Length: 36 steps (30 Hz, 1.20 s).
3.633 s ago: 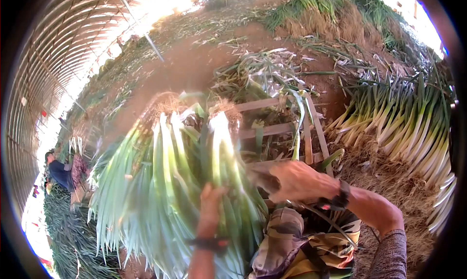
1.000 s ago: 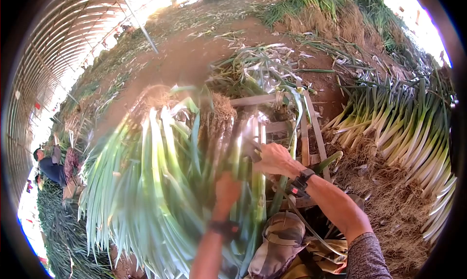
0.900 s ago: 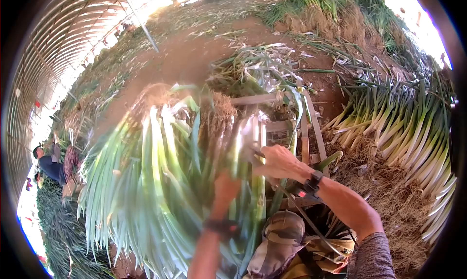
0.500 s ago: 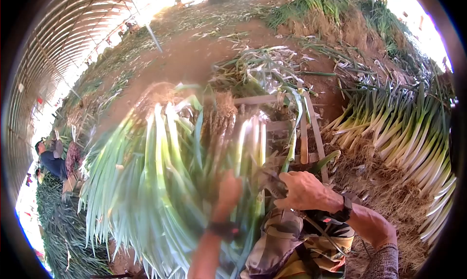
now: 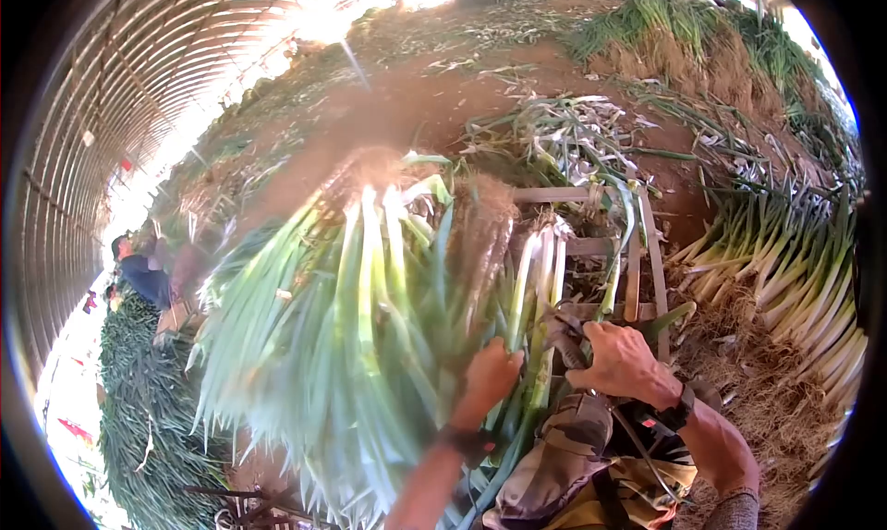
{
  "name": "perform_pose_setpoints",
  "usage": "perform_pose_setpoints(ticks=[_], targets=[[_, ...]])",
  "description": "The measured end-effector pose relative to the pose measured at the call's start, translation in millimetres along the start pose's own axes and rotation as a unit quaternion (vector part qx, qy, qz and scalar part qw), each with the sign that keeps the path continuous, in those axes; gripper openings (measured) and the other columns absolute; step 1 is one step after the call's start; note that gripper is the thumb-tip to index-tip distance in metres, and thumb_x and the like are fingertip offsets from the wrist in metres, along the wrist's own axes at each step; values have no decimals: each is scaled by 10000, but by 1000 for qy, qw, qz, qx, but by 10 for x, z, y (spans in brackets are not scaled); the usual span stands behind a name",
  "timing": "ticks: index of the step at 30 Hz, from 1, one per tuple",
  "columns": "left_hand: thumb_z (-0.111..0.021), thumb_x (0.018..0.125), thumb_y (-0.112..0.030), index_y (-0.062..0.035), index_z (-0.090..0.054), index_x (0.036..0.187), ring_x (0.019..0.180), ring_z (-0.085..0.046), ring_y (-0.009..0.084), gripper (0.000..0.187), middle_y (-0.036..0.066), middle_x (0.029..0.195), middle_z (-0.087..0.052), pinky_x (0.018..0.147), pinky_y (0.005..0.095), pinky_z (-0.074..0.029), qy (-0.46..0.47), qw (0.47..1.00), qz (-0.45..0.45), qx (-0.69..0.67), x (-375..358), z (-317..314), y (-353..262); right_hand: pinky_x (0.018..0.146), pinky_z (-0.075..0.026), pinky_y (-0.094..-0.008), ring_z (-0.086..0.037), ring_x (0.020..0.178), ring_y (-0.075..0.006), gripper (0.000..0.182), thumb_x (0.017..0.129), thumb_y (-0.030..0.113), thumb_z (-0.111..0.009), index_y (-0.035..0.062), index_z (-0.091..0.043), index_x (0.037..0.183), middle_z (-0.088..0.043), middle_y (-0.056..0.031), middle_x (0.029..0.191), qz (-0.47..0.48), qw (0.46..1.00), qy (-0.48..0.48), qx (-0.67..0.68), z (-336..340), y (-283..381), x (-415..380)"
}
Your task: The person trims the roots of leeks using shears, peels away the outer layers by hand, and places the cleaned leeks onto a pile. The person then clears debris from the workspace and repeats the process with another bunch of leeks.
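Long green onions (image 5: pixel 370 299) with white stalks and green leaves lie in a thick layer in front of me. My left hand (image 5: pixel 492 375) is closed at the leafy part of a few separate stalks (image 5: pixel 522 285), apparently gripping a green onion; its fingertips are partly hidden. To its right, my right hand (image 5: pixel 630 362) is curled around a grey tool (image 5: pixel 565 334) whose exact kind I cannot make out. A thin hose (image 5: pixel 642 447) runs below that hand. Close to the stalks' white ends is a bundle of brown, root-covered stalks (image 5: pixel 480 243), slightly blurred.
A wooden slatted frame (image 5: pixel 654 262) stands beyond my right hand, with peeled leaf scraps (image 5: pixel 577 137) behind it. Rows of green onions (image 5: pixel 785 262) with roots (image 5: pixel 739 373) lie at right. Another person (image 5: pixel 146 273) is at far left beside a green pile (image 5: pixel 152 410).
My view has turned left, so the scene sits further right. Both hands keep nearly the same places relative to the onions. The stalks by my left hand look sharper and more spread.
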<state>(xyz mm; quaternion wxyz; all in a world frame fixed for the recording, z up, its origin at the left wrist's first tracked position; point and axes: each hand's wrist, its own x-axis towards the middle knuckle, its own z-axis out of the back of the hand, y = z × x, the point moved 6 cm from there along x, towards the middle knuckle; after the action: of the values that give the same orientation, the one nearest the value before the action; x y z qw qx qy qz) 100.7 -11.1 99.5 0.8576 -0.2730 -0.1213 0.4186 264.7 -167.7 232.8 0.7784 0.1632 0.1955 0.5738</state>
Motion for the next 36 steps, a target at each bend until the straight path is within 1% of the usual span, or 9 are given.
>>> perform_pose_setpoints(ticks=[9, 14, 16, 19, 21, 25, 26, 28, 36], targets=[[-655, 811, -261, -1, -635, 1197, 1027, -671, 457, 466, 293, 1071, -700, 880, 505, -522, 12, 990, 58, -124, 266, 100, -360, 770, -563, -440, -686, 844, -406, 463, 760, 304, -727, -78, -614, 996, -675, -225, 879, -172, 985, 10, -26, -392, -850, 198], [-671, 811, -255, 4, -610, 1121, 965, -663, 485, 408, 286, 1011, -694, 869, 539, -520, 19, 999, 16, -41, 394, 1, -258, 804, -508, -520, -638, 906, -427, 600, 725, 449, -817, -51, -560, 937, -622, -234, 900, -101, 991, 16, -89, -802, -1094, 287], [-619, 860, -218, 48, -527, 1258, 945, -677, 478, 488, 309, 1008, -685, 866, 542, -539, 58, 996, 32, -57, 456, -224, -161, 821, -488, -543, -602, 924, -415, 540, 754, 427, -802, -31, -595, 951, -617, -194, 887, 26, 968, -149, -201, -618, -729, 250], [-541, 935, -180, 87, -438, 1324, 952, -684, 475, 483, 330, 1055, -675, 861, 552, -549, 128, 989, 46, -59, 452, -275, -215, 754, -512, -490, -624, 919, -344, 434, 780, 337, -820, 3, -654, 1001, -647, -152, 994, 33, 970, -205, -128, -535, -402, 369], [-514, 966, -175, 106, -414, 1325, 956, -681, 482, 467, 340, 1097, -666, 860, 562, -545, 126, 991, 33, -23, 497, -466, -166, 646, -526, -451, -664, 782, -323, 354, 862, 279, -750, -21, -634, 1008, -655, -136, 899, -96, 976, -62, 188, -825, -703, 635], [-514, 934, -156, 98, -421, 1284, 952, -644, 547, 443, 365, 1029, -664, 857, 588, -518, 102, 993, 41, -46, 507, -581, -89, 561, -562, -353, -677, 696, -247, 260, 928, 200, -681, -33, -642, 1036, -609, -85, 791, -119, 798, 34, 589, -1129, -718, 764], [-504, 926, -156, 90, -427, 1275, 945, -637, 560, 434, 371, 1001, -663, 851, 595, -513, 88, 994, 50, -46, 514, -620, -67, 581, -583, -343, -668, 686, -239, 278, 935, 189, -668, -20, -654, 1117, -576, -83, 807, -140, 804, 64, 574, -1021, -578, 726], [-501, 929, -161, 69, -423, 1290, 967, -632, 561, 436, 375, 1036, -657, 857, 592, -513, 95, 992, 55, -56, 504, -649, -64, 583, -590, -352, -681, 669, -242, 252, 934, 109, -642, -40, -661, 1137, -629, -106, 832, 119, 887, -22, 446, -1219, -827, 869], [-588, 913, -294, 46, -551, 1134, 874, -640, 355, 407, 250, 945, -651, 770, 491, -481, 50, 972, 38, -228, 438, -61, -66, 688, -553, -340, -671, 884, -270, 388, 918, 226, -661, -34, -667, 1205, -632, -179, 1116, 145, 900, -58, 407, -708, -341, 665]])
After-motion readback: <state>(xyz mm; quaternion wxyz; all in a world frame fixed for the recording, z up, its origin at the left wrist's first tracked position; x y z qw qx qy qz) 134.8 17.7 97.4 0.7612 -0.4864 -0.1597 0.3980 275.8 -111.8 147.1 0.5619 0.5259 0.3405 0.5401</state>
